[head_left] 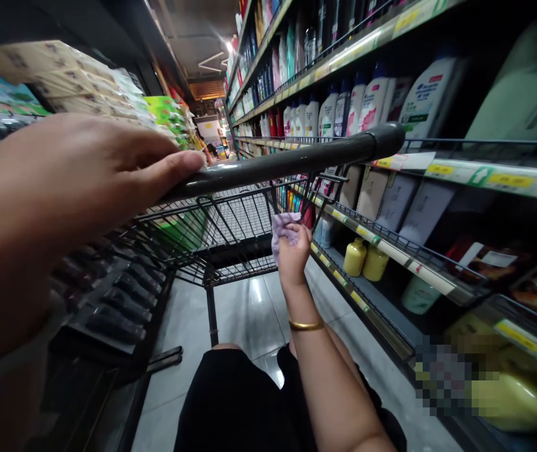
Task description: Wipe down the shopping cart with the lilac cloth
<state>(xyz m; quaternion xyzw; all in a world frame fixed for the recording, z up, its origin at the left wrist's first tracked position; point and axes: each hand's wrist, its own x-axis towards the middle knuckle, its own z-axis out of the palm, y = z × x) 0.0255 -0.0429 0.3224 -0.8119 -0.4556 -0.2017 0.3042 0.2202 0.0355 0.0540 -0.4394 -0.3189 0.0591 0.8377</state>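
A dark grey handle bar [291, 160] of a black wire shopping cart [230, 220] crosses the upper middle of the head view. Large and close at the left, my left hand [122, 160] is closed over the bar's left end, its thumb lying along the bar. Below the bar, my right hand [294, 248] grips a crumpled light purple cloth [281, 229] beside the right side of the cart frame. A gold bangle [306, 326] circles the right wrist. The visible part of the cart basket shows bare wire mesh.
Shelves with shampoo bottles [376, 100] and price-label rails rise close on the right, with yellow bottles [355, 257] lower down. Stacked packs [75, 75] and hanging goods line the left. Grey floor tiles [249, 314] run between, under my knees in black clothing [230, 402].
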